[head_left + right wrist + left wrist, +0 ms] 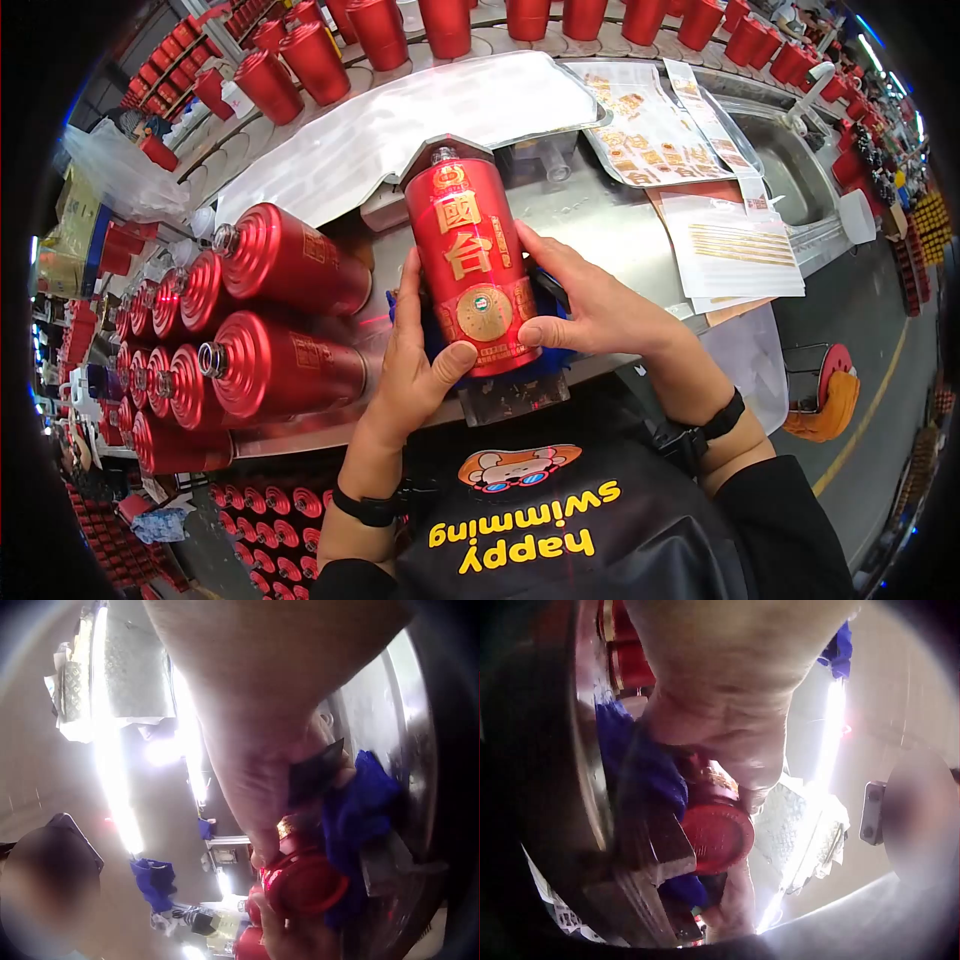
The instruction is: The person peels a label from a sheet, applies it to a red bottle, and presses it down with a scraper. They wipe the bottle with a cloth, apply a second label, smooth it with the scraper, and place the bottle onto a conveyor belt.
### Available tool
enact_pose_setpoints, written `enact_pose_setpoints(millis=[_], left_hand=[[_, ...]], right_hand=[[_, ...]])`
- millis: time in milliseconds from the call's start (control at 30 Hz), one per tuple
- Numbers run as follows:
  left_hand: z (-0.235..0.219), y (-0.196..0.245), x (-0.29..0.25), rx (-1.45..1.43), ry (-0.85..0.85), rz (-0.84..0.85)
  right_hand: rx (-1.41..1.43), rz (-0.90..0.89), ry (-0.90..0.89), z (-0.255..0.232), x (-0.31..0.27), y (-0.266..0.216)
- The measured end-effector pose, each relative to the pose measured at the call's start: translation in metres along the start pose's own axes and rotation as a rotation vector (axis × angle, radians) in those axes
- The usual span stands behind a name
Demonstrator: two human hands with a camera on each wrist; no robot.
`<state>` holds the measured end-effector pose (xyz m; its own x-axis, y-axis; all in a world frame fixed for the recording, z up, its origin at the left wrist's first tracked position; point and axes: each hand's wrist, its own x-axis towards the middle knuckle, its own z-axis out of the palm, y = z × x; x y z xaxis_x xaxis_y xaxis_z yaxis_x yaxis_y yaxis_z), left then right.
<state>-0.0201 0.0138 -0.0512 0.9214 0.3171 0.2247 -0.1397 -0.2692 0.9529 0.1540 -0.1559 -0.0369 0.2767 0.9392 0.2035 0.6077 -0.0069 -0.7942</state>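
Observation:
A red bottle [470,265] with gold characters and a round gold seal lies with its clear neck pointing away and its base toward the person. My left hand [412,345] holds its left side, thumb over the front near the base. From the other side my right hand [600,300] grips it, thumb also by the base. Blue cloth [553,330] shows under and beside the bottle. The right wrist view has a flat dark piece [315,776] against the right hand. Both wrist views show the bottle's round red base [718,836].
Several red bottles [290,365] lie stacked at the left. A white sheet [400,130] covers the bench behind. At the right are a tray of gold labels [650,130], a sheet with gold strips [735,250] and a sink [790,170]. Red bottles line a curved conveyor [520,50].

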Motion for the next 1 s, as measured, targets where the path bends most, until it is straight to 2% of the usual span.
enact_pose_setpoints(millis=[733, 1000], left_hand=[[-0.0048, -0.0034, -0.0038, -0.011, -0.057, 0.063], [-0.0044, -0.0029, -0.0035, -0.062, -0.040, -0.014]], right_hand=[[0.047, 0.012, -0.012, -0.0002, -0.0004, 0.0024], [0.072, 0.020, -0.017, -0.0011, -0.0009, 0.0035]])
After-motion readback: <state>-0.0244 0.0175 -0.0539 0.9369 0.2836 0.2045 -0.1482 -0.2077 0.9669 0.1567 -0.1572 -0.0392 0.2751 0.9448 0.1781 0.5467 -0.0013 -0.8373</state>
